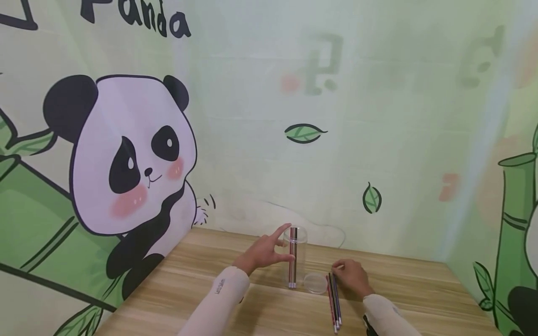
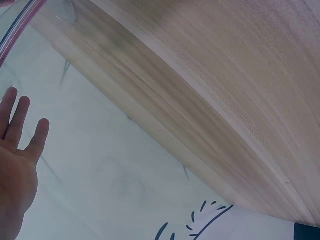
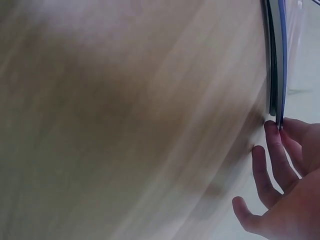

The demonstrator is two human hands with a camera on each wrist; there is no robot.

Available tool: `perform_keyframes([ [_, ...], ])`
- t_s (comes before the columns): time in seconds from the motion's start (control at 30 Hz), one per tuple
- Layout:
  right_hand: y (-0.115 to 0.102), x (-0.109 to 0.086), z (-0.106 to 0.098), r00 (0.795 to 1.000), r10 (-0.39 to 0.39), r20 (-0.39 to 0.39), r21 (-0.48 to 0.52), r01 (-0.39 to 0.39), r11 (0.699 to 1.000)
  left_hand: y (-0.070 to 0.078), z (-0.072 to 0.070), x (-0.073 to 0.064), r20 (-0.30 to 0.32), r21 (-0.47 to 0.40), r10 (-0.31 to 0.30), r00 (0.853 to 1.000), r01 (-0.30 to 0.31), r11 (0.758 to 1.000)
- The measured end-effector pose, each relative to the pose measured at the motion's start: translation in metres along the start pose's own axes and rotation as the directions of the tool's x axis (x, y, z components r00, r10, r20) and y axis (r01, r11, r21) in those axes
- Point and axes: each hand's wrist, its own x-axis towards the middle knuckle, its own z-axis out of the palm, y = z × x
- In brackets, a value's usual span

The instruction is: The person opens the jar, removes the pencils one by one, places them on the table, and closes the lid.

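Note:
A clear cylindrical container (image 1: 301, 261) stands upright on the table, with red and dark pencils (image 1: 293, 266) inside, their pale ends down. My left hand (image 1: 264, 252) is beside it, index finger near the rim and thumb across its front; the left wrist view shows the other fingers straight and spread. More pencils (image 1: 333, 303), red, black and blue, lie side by side on the table to the right. At their far end my right hand (image 1: 350, 276) pinches a blue pencil (image 3: 283, 65) between thumb and index finger, its other fingers loosely bent.
A round clear lid (image 1: 315, 283) lies flat between the container and the loose pencils. The wood-grain table (image 1: 193, 266) meets a pale fabric backdrop (image 1: 252, 140) behind the hands, printed with a panda and bamboo.

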Motion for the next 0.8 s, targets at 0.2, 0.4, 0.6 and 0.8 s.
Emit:
perform_keyframes([
  [0.2,-0.0045,-0.001,0.0007,0.999,-0.039,-0.02,-0.041,0.038,0.998,0.0012,-0.0017,-0.0009,-0.007,-0.001,0.01,1.0,-0.01,1.0],
  [0.4,-0.0098,-0.0017,0.0005,0.999,-0.043,-0.026,-0.068,0.041,0.997,-0.0008,-0.0012,-0.0001,-0.005,0.002,0.01,1.0,-0.01,1.0],
  [0.6,-0.0085,-0.0016,0.0025,1.0,-0.029,-0.012,-0.084,0.028,0.996,-0.0019,-0.0002,0.0006,-0.006,0.0,0.003,1.0,-0.003,1.0],
  [0.8,-0.0064,-0.0024,0.0033,1.0,-0.03,-0.002,-0.089,0.03,0.996,-0.0024,0.0004,0.0002,0.001,-0.009,-0.003,1.0,0.003,1.0],
])
